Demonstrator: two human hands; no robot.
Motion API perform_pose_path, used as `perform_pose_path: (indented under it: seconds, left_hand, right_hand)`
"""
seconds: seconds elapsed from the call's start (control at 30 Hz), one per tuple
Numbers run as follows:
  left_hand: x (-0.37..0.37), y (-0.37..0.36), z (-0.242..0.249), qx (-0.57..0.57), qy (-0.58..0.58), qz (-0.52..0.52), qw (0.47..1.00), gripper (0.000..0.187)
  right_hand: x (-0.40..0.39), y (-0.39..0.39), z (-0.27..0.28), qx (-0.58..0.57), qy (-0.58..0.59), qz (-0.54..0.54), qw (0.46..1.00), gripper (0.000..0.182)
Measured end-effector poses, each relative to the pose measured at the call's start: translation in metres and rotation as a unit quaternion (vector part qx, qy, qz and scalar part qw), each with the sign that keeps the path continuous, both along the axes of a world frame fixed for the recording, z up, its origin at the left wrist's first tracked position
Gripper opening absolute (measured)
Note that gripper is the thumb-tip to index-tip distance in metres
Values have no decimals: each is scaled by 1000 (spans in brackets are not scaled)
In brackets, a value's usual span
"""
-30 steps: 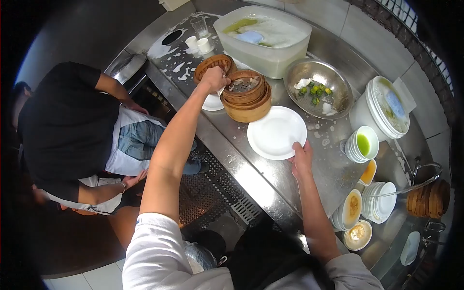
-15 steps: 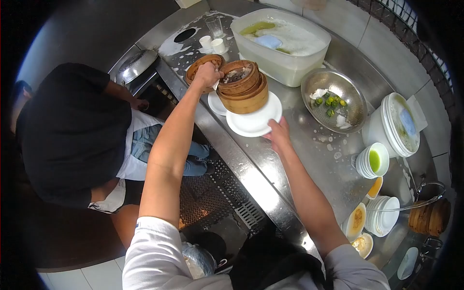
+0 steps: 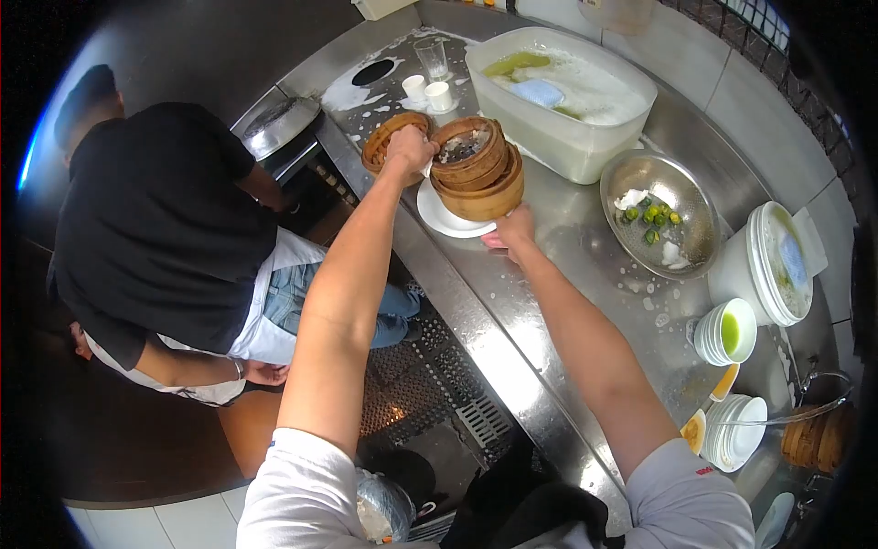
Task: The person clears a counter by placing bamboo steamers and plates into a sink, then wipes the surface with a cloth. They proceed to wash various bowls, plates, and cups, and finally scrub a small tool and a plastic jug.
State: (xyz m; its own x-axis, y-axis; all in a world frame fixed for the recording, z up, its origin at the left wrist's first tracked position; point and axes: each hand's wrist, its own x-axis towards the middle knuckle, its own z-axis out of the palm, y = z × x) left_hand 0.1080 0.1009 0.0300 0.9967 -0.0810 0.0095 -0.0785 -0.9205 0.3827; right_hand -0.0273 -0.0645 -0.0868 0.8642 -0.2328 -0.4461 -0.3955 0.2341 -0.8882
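My left hand [image 3: 412,148] is closed at the rim of a small round bamboo steamer basket [image 3: 384,137], with a bit of white paper or cloth showing by the fingers. Beside it is a stack of bamboo steamers [image 3: 477,189]; the top one [image 3: 466,146] is tilted and has dark and pale scraps inside. White plates [image 3: 442,218] lie beneath the stack, so overlapped that their number cannot be told. My right hand [image 3: 512,231] is closed at the plates' right edge, just under the lowest steamer, its fingertips partly hidden.
Behind stands a tub [image 3: 567,137] of soapy water. To the right are a metal colander [image 3: 660,247] holding green scraps, a white bucket [image 3: 764,265], stacked cups [image 3: 727,331] and bowls [image 3: 736,435]. Two white cups [image 3: 439,95] and a glass [image 3: 431,59] stand behind. A co-worker [image 3: 165,220] stands at left.
My right hand has shifted left and up with the plate, which now overlaps the other one beneath the steamers. My left hand stays at the basket. The co-worker has turned, and the view has shifted slightly.
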Motion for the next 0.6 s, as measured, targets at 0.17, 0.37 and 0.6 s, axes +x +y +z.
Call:
perform_pose_path:
  seconds: [0.17, 0.37, 0.6]
  left_hand:
    - [-3, 4, 11, 9, -15, 20, 1000, 30]
    - [-16, 3, -10, 21, -10, -3, 1000, 31]
    - [-98, -33, -12, -36, 54, -96, 993, 29]
  right_hand:
    - [21, 3, -20, 14, -14, 6, 1000, 41]
    - [-1, -9, -20, 4, 22, 18, 1000, 39]
    - [-128, -57, -20, 33, -83, -78, 993, 39]
